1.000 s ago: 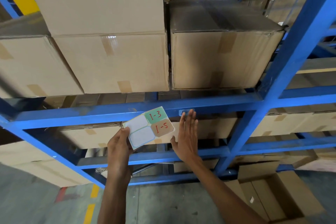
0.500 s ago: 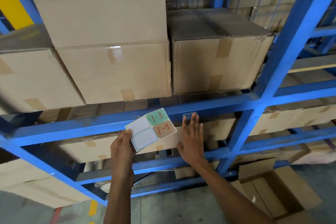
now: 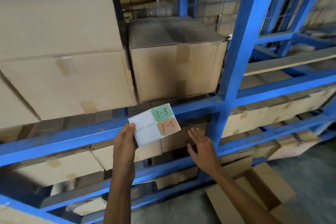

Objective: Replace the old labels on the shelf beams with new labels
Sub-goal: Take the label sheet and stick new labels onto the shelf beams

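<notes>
Since a moment ago the right hand (image 3: 201, 147) has dropped away from the blue shelf beam (image 3: 81, 133), where it had been laid flat, and now hovers below and in front of it, touching nothing, fingers straight and spread. The left hand (image 3: 125, 138) has kept its place, pinching the near left corner of a label sheet (image 3: 145, 129) between thumb and fingers and holding it up in front of the beam.

That sheet has four spaces. The two on the left are blank white outlines. The two on the right carry stickers with red handwriting: a green label (image 3: 162, 112) reading 1-3 and, under it, a brown label (image 3: 168, 126) reading 1-5. Judging by the blanks, about half this sheet is used and two labels remain to place. No label, old or new, can be made out on the beam; the sheet hides part of it.

Above the beam sit taped cardboard boxes, a large box (image 3: 63, 78) to the left and a smaller box (image 3: 176, 71) to the right. A blue upright post (image 3: 241, 42) rises on the right. Lower beams hold more boxes. An open carton (image 3: 254, 187) lies on the grey concrete floor (image 3: 309, 169), near right.
</notes>
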A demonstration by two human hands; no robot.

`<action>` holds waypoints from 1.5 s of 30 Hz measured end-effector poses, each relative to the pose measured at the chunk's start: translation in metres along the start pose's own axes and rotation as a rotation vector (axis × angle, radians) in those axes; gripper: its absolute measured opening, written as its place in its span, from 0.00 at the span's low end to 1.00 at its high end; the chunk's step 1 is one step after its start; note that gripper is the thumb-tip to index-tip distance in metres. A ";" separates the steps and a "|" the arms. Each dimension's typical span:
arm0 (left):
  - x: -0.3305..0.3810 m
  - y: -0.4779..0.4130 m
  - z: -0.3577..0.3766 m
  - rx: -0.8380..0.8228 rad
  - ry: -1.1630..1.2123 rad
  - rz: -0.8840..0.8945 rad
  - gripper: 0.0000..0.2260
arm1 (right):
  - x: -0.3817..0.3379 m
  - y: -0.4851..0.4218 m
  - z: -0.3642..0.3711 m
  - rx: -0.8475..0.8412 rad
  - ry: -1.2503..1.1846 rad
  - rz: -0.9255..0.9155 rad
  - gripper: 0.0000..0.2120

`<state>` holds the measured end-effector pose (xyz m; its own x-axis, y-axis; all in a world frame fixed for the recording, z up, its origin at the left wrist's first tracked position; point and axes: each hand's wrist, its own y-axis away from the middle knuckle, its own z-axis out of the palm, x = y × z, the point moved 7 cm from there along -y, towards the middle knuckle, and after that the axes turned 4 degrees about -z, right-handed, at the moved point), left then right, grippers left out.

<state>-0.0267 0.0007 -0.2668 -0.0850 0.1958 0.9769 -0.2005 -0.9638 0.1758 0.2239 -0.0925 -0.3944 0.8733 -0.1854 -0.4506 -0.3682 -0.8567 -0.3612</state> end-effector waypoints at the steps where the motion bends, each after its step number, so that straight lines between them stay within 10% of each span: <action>1: -0.002 0.000 0.018 -0.031 -0.020 0.023 0.12 | 0.014 0.000 -0.020 0.067 -0.126 0.068 0.22; 10: -0.033 0.015 0.179 -0.261 -0.088 0.063 0.13 | 0.068 -0.020 -0.164 0.355 -0.976 0.231 0.12; 17: -0.060 0.030 0.266 -0.362 0.021 -0.025 0.10 | 0.118 -0.002 -0.215 0.489 -0.836 0.202 0.18; 22: -0.077 0.039 0.294 -0.428 -0.078 0.003 0.30 | 0.135 0.005 -0.233 0.504 -0.711 0.137 0.20; 45: -0.093 0.028 0.302 -0.391 -0.221 -0.003 0.19 | 0.155 -0.006 -0.223 0.310 -0.441 0.036 0.10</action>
<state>0.2706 -0.0989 -0.3159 0.1179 0.1147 0.9864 -0.5582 -0.8139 0.1613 0.4327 -0.2233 -0.2800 0.6665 0.0647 -0.7427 -0.5304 -0.6590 -0.5333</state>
